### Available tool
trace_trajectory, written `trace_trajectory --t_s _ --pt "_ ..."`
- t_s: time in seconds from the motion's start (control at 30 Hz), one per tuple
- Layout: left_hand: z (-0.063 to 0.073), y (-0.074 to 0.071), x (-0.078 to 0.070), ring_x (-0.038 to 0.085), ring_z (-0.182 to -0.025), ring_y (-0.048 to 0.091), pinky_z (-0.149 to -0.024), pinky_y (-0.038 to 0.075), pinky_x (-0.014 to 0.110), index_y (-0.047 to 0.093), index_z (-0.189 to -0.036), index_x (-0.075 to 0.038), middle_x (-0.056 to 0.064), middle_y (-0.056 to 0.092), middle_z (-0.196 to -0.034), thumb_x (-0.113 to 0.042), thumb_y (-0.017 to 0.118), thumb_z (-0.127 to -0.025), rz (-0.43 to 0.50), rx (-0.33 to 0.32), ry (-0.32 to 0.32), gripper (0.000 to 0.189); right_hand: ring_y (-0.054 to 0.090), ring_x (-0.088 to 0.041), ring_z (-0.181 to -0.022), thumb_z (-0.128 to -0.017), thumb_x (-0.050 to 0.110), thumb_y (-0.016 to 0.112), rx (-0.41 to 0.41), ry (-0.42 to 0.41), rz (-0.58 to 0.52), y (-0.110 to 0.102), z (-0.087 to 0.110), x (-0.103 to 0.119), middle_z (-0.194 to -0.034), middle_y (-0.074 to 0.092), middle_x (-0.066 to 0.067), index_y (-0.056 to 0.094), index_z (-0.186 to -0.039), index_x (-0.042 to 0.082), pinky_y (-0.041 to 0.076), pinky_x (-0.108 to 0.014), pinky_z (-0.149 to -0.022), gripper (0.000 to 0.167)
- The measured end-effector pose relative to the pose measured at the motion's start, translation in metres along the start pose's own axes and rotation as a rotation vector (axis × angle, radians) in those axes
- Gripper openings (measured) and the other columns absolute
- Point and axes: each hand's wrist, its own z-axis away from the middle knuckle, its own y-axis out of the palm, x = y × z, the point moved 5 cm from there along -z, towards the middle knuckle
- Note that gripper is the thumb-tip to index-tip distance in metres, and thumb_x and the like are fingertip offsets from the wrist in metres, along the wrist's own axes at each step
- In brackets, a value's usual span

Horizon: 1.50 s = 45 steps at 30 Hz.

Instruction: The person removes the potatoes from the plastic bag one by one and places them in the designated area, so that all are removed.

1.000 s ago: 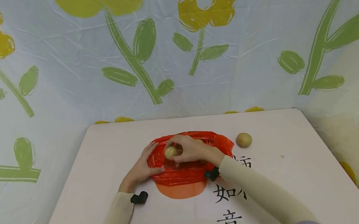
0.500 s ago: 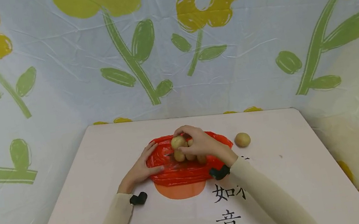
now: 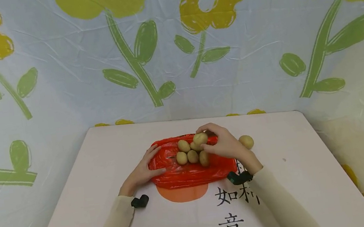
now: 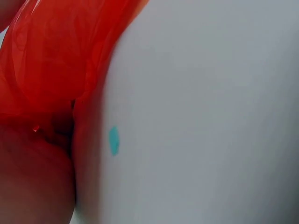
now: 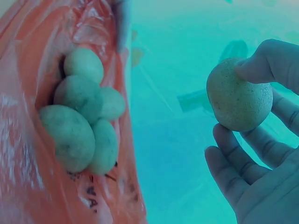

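Observation:
In the head view, my right hand point(image 3: 224, 142) pinches a potato point(image 3: 200, 138) between thumb and fingers, above the right part of a red plastic bag point(image 3: 173, 176). The right wrist view shows this potato's tan, speckled skin beside the thumb. Several other potatoes point(image 3: 181, 158) sit clustered in the bag's wide mouth. At the bag's left end lies my left hand point(image 3: 141, 172), thumb and fingers spread apart and resting on the plastic. Up close in the left wrist view, the red plastic point(image 4: 56, 60) touches that hand; its fingertips are out of sight.
One loose potato point(image 3: 246, 142) rests on the table to the right of the bag, close to my right wrist. The pale table point(image 3: 169, 224) carries a printed orange shape point(image 3: 183, 193) and black characters point(image 3: 233, 226). A flowered cloth point(image 3: 249, 69) hangs behind.
My right hand has lifted the pinched potato from the bag's mouth and carried it rightward, uncovering the cluster below. The left hand has stayed at the bag's left end.

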Motion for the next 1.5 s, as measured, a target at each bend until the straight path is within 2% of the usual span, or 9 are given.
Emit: trace_trajectory --t_s 0.2,0.27,0.43,0.53,0.73,0.83,1.0,1.33,1.5 --pt "-0.001 0.000 0.000 0.039 -0.160 0.004 -0.121 0.015 0.073 0.032 -0.163 -0.020 0.000 0.010 -0.173 -0.035 0.081 -0.086 -0.019 0.004 -0.002 0.092 0.065 -0.029 -0.114 -0.088 0.005 0.076 -0.079 0.021 -0.049 -0.015 0.012 -0.008 -0.125 0.067 -0.009 0.065 -0.128 0.013 0.050 -0.060 -0.105 0.042" --pt "-0.001 0.000 0.000 0.040 -0.159 0.004 -0.121 0.015 0.074 0.032 -0.162 -0.019 0.001 0.010 -0.173 -0.037 0.080 -0.087 -0.025 0.005 0.005 0.090 0.065 -0.028 -0.114 -0.089 0.005 0.076 -0.105 0.021 -0.060 -0.020 0.017 -0.011 -0.126 0.067 -0.009 0.065 -0.128 0.012 0.051 -0.056 -0.106 0.042" --pt "-0.002 0.001 0.002 0.040 -0.160 0.003 -0.121 0.015 0.073 0.033 -0.162 -0.020 0.000 0.010 -0.173 -0.038 0.079 -0.088 -0.028 -0.001 0.010 0.089 0.064 -0.025 -0.113 -0.091 0.006 0.076 -0.164 0.005 -0.082 -0.030 0.032 -0.020 -0.127 0.066 -0.012 0.063 -0.131 0.009 0.052 -0.027 -0.104 0.043" --pt "-0.001 0.002 0.003 0.040 -0.159 0.003 -0.121 0.016 0.073 0.034 -0.162 -0.020 0.001 0.010 -0.173 -0.038 0.079 -0.087 -0.030 0.001 0.007 0.089 0.064 -0.023 -0.112 -0.091 0.004 0.075 -0.191 0.003 -0.104 -0.036 0.041 -0.025 -0.127 0.066 -0.012 0.063 -0.132 0.007 0.051 -0.019 -0.101 0.043" --pt "0.000 0.003 0.003 0.042 -0.159 0.004 -0.120 0.017 0.074 0.034 -0.162 -0.020 0.004 0.010 -0.173 -0.039 0.079 -0.087 -0.022 0.002 0.006 0.089 0.064 -0.015 -0.109 -0.091 0.004 0.075 -0.270 0.066 -0.088 -0.049 0.061 -0.039 -0.126 0.066 -0.010 0.062 -0.129 0.008 0.052 -0.028 -0.100 0.041" --pt "0.002 0.004 0.004 0.042 -0.159 0.004 -0.120 0.018 0.074 0.035 -0.162 -0.019 0.004 0.010 -0.173 -0.040 0.079 -0.087 -0.026 0.001 0.002 0.089 0.064 -0.011 -0.109 -0.091 0.004 0.076 -0.313 0.075 -0.085 -0.055 0.071 -0.046 -0.126 0.066 -0.013 0.063 -0.129 0.006 0.051 -0.022 -0.102 0.040" --pt "0.003 0.004 0.004 0.042 -0.159 0.005 -0.120 0.020 0.073 0.035 -0.162 -0.020 0.004 0.010 -0.173 -0.040 0.079 -0.087 -0.031 0.003 -0.010 0.089 0.064 -0.006 -0.108 -0.090 0.002 0.077 -0.391 0.074 -0.095 -0.062 0.084 -0.058 -0.126 0.065 -0.016 0.063 -0.129 0.003 0.050 -0.012 -0.097 0.041" --pt "0.001 0.002 0.001 0.040 -0.159 0.007 -0.121 0.021 0.071 0.035 -0.161 -0.021 0.000 0.011 -0.173 -0.039 0.080 -0.086 -0.015 0.002 -0.004 0.090 0.064 -0.003 -0.106 -0.090 0.005 0.078 -0.441 0.110 -0.081 -0.071 0.095 -0.073 -0.127 0.065 -0.017 0.064 -0.129 0.003 0.049 -0.011 -0.097 0.041" --pt "0.000 0.001 0.000 0.042 -0.158 0.007 -0.119 0.022 0.073 0.035 -0.161 -0.019 0.004 0.011 -0.173 -0.039 0.079 -0.087 -0.019 0.002 0.012 0.089 0.064 -0.003 -0.107 -0.089 0.005 0.079 -0.468 0.130 -0.067 -0.076 0.101 -0.079 -0.129 0.065 -0.017 0.065 -0.129 0.003 0.049 -0.011 -0.097 0.042"
